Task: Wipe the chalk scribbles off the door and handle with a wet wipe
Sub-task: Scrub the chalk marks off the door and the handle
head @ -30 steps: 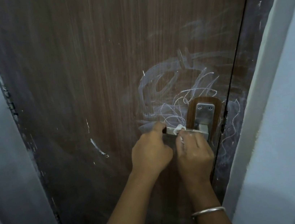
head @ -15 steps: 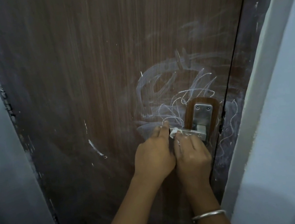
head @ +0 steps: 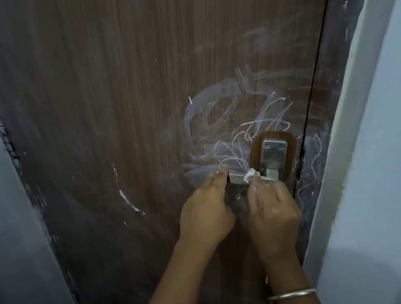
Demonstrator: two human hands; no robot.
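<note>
Pinching a crumpled wet wipe (head: 325, 164) in the right hand (head: 272, 210) and pressing it onto the steel lever handle (head: 237, 178) beside the backplate (head: 273, 153). Gripping the lever's free end with the left hand (head: 205, 211). Leaving chalk scribbles (head: 234, 147) thick on the door (head: 111, 112) just above, and squiggles (head: 312, 169) on the door frame (head: 337, 68). Likely risking smearing chalk rather than lifting it with so small a wad, or pressing the lever down and unlatching. Seeing no container.

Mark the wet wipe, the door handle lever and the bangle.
wet wipe (head: 325, 164), head view, middle of the white wad.
door handle lever (head: 237, 178), head view, bare metal bar.
bangle (head: 291, 295), head view, front of the band.
</note>
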